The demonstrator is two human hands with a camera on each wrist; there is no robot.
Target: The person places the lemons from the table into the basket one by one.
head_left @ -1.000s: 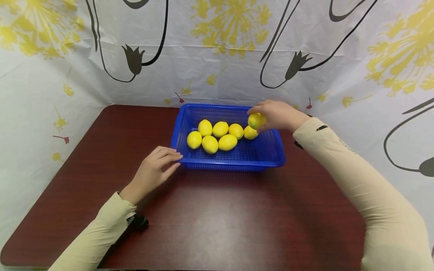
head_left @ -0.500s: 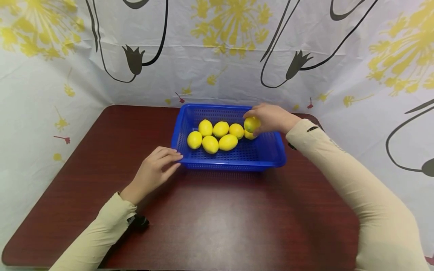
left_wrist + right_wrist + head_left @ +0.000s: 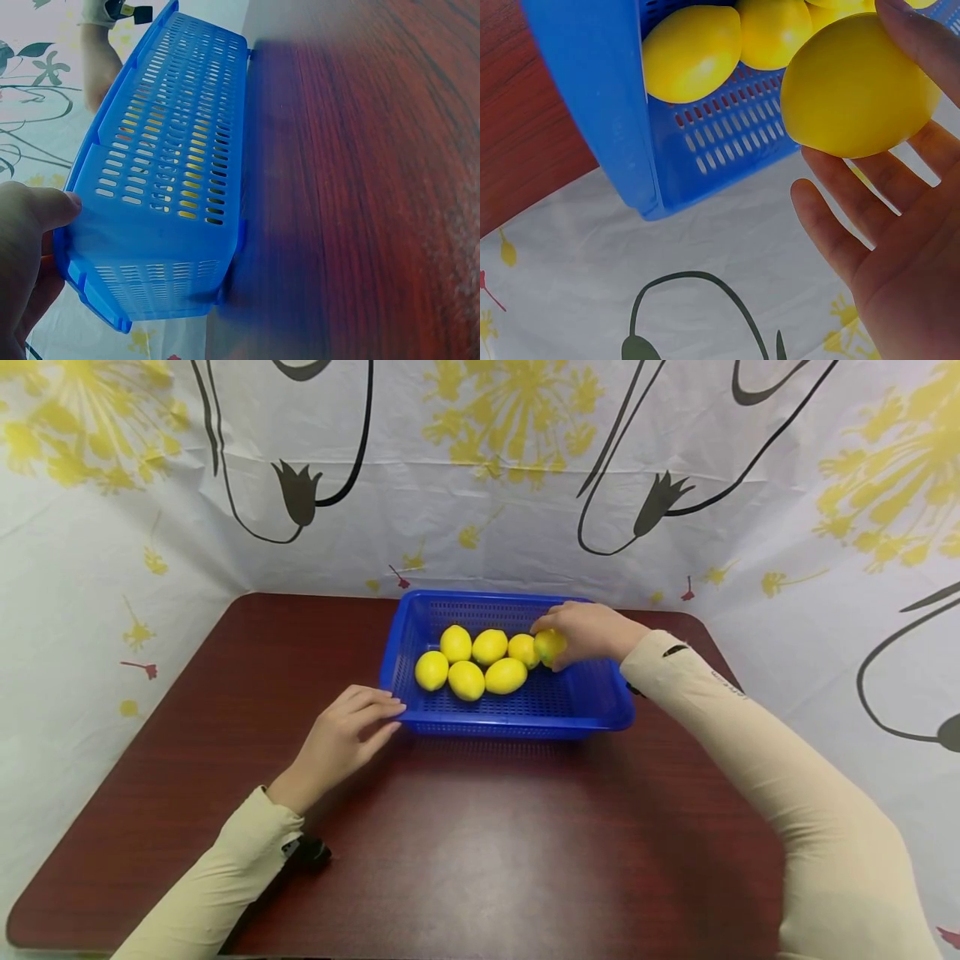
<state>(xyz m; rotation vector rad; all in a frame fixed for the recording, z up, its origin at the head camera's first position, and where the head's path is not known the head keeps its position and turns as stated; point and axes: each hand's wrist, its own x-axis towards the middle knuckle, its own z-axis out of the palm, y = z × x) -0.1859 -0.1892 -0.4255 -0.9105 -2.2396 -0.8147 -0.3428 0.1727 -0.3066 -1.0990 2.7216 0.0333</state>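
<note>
A blue plastic basket (image 3: 517,722) with slotted walls stands at the back of the table, several yellow lemons (image 3: 466,681) lying in it. My right hand (image 3: 588,631) reaches over the basket's back right part and grips a lemon (image 3: 550,647) between thumb and fingers. In the right wrist view this lemon (image 3: 859,86) sits between the thumb and the fingertips, while another finger extends free. At the near left corner, my left hand (image 3: 348,727) holds the basket's rim. Its thumb (image 3: 56,206) presses the outer wall in the left wrist view, with the other fingers partly hidden behind the corner.
The dark red wooden table (image 3: 480,852) extends toward me in front of the basket. A white cloth (image 3: 480,543) with yellow and grey flower prints hangs behind and at both sides. Beige sleeves (image 3: 750,743) cover both forearms.
My right hand has moved left and down with its lemon, which now covers the lemon seen beneath it earlier. The left hand and the basket have stayed in place.
</note>
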